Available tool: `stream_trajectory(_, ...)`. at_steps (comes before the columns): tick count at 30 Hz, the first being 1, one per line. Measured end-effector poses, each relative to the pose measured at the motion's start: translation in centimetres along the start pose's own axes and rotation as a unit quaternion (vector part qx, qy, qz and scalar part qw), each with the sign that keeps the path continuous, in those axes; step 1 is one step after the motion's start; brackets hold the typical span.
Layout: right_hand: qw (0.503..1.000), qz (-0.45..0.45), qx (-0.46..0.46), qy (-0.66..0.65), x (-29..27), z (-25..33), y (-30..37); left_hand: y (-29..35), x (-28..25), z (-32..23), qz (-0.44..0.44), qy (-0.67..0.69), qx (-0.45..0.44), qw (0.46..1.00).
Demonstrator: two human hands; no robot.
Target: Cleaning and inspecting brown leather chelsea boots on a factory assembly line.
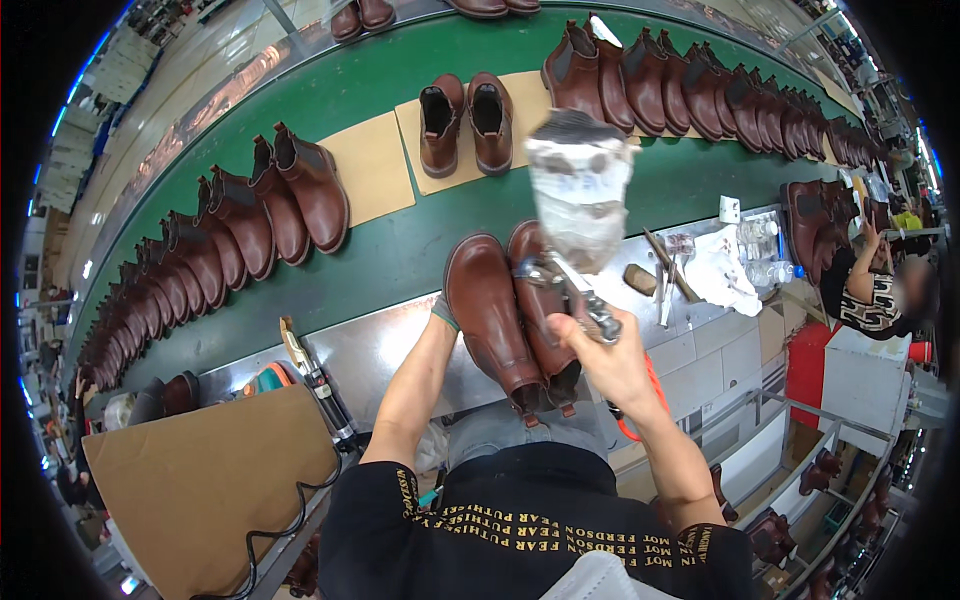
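My right hand (617,365) is closed around the handle of a metal spray gun (585,290). On top of the gun sits a white, wrapped cup (578,195) with a dark upper end, slightly blurred. Two brown leather ankle boots (487,305) lie side by side in front of me, toes pointing away, and the gun's head covers part of the right one. My left hand (445,313) holds them from the left and below. Something green shows at that hand, and its fingers are hidden behind the boot.
A green conveyor (390,245) carries long rows of brown boots (235,215) and a pair on brown paper (490,125). On the right ledge lie a brush (672,265), white cloth (722,275) and bottles (760,250). Cardboard (205,490) stands lower left; a co-worker (875,285) is far right.
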State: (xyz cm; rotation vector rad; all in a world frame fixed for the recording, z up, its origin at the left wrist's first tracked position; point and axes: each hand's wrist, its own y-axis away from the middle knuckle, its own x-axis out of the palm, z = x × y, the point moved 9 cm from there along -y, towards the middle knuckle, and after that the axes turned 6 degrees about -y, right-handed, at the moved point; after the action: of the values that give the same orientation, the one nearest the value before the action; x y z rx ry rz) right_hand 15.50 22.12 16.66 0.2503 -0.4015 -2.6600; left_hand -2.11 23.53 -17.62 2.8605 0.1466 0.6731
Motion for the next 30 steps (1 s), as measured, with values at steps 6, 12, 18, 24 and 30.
stream_trajectory(6,0.998,-0.056,0.007,0.033,-4.3,-1.0,3.5,0.4,0.0,0.0,-0.004,0.016,-0.005,1.0)
stream_trajectory(12,0.99,-0.097,-0.017,0.1,-5.1,-0.8,-0.7,0.3,0.4,0.2,0.013,0.026,-0.014,0.999)
stream_trajectory(18,0.991,0.003,0.0,0.136,-3.8,0.5,1.1,-0.5,0.3,0.0,0.013,0.041,-0.026,0.999)
stream_trajectory(24,0.988,-0.084,-0.013,0.131,-6.5,-0.7,-0.5,-0.6,0.1,0.1,0.012,0.051,-0.033,0.998)
stream_trajectory(30,0.998,-0.034,0.05,0.03,-4.5,-2.4,-1.4,-1.4,0.2,0.1,0.011,0.064,-0.044,0.997)
